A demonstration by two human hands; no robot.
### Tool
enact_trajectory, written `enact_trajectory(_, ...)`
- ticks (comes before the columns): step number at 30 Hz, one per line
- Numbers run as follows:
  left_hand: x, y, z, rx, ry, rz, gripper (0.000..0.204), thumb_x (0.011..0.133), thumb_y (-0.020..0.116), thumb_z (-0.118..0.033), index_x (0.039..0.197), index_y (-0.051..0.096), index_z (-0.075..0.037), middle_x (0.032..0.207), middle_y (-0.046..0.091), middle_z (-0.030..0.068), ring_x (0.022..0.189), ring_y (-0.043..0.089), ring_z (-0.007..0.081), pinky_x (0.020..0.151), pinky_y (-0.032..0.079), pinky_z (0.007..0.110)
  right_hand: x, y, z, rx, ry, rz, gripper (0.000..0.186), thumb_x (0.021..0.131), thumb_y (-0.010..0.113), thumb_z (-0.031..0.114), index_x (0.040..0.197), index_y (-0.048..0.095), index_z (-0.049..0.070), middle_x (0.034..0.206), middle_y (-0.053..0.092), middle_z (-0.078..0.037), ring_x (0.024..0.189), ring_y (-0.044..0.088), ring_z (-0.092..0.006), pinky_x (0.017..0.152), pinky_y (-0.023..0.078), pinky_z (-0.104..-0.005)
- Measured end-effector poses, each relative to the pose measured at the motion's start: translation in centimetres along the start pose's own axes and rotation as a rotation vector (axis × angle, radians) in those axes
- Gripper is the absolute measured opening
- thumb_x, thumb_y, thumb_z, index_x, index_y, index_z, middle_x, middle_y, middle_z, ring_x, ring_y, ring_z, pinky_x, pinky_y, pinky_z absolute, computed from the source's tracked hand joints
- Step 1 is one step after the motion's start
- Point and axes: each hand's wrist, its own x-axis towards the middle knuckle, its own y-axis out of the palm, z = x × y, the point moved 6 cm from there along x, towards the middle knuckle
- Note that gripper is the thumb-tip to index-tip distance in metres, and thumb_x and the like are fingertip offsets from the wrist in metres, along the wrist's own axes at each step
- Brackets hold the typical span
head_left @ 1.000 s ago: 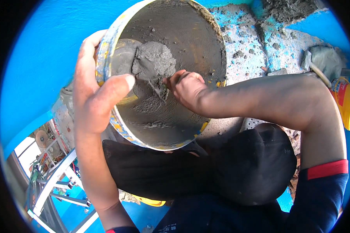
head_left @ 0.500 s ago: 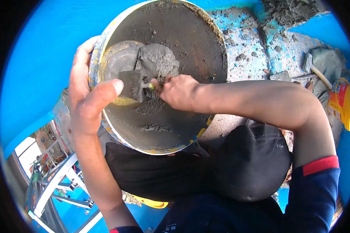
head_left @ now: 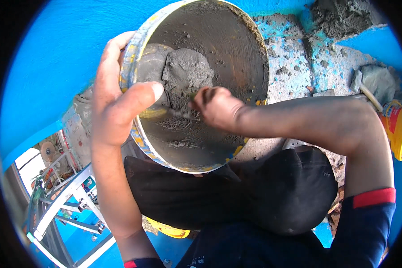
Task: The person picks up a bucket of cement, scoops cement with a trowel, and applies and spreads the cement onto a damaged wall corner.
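A big round bucket (head_left: pixel 230 49), smeared with yellow and blue, leans with its mouth facing me. My left hand (head_left: pixel 120 100) is closed around its left rim, thumb over the edge and fingers outside. Inside, a lump of wet grey mortar (head_left: pixel 187 71) sits against the bottom, and a thin grey film coats the walls. My right hand (head_left: pixel 219 109) reaches into the bucket, its fingers wrapped around the handle of a flat-bladed scraper (head_left: pixel 179 113). The blade is blurred and mostly hidden, low beside the mortar lump.
On the splattered ledge at right lie a hammer (head_left: pixel 366 91) and a grey heap of mortar (head_left: pixel 341 18). A yellow-and-red tub (head_left: pixel 395 127) stands at far right. My dark-trousered knee (head_left: pixel 286 190) is below the bucket. A white metal frame (head_left: pixel 62 207) stands at lower left.
The scraper blade, earlier plainly visible near my left thumb, has turned and dropped beside the mortar's lower edge. My right hand has moved slightly right and down. The bucket appears shifted right.
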Motion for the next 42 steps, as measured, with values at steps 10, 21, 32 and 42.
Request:
enact_trajectory(10, 0.1, -0.5, 0.5, -0.088, -0.021, 0.002, 0.069, 0.066, 0.067, -0.015, 0.128, 0.045, 0.005, 0.118, 0.056, 0.0125, 0.11, 0.054, 0.0193, 0.098, 0.04, 0.031, 1.2, -0.3, -13.1, 1.14, 0.498, 0.186, 0.033, 0.086, 0.051, 0.022, 0.1, 0.069, -0.001, 0.104, 0.069, -0.02, 0.101, 0.067, -0.033, 0.09, 0.052, -0.0437)
enact_trajectory(21, 0.0, -0.4, -0.1, 0.069, 0.061, -0.014, 0.072, 0.068, 0.069, -0.013, 0.132, 0.043, 0.004, 0.125, 0.051, 0.0124, 0.118, 0.048, 0.0207, 0.104, 0.034, 0.032, 1.5, 2.9, -10.1, 0.887, 0.236, 0.474, 0.034, 0.079, 0.063, 0.012, 0.111, 0.067, 0.0, 0.115, 0.067, -0.016, 0.107, 0.065, -0.0314, 0.086, 0.053, -0.0395)
enact_trajectory(32, 0.5, 0.3, 1.0, 0.198, 0.169, -0.025, 0.078, 0.062, 0.059, -0.008, 0.136, 0.038, 0.005, 0.133, 0.044, 0.0145, 0.13, 0.039, 0.0254, 0.113, 0.025, 0.037, 2.8, 1.5, -8.0, 0.429, 0.389, 0.267, 0.025, 0.087, 0.059, 0.017, 0.105, 0.073, 0.007, 0.11, 0.069, -0.009, 0.102, 0.063, -0.0268, 0.066, 0.054, -0.0399)
enact_trajectory(42, 1.1, 1.5, 0.1, 0.182, 0.207, -0.034, 0.07, 0.067, 0.067, -0.013, 0.129, 0.042, 0.005, 0.12, 0.05, 0.0177, 0.114, 0.049, 0.0308, 0.102, 0.036, 0.038, 0.9, 1.5, -8.3, 0.606, 0.303, 0.353, 0.021, 0.08, 0.063, 0.015, 0.099, 0.071, 0.011, 0.101, 0.072, -0.007, 0.094, 0.07, -0.0228, 0.077, 0.057, -0.0356)
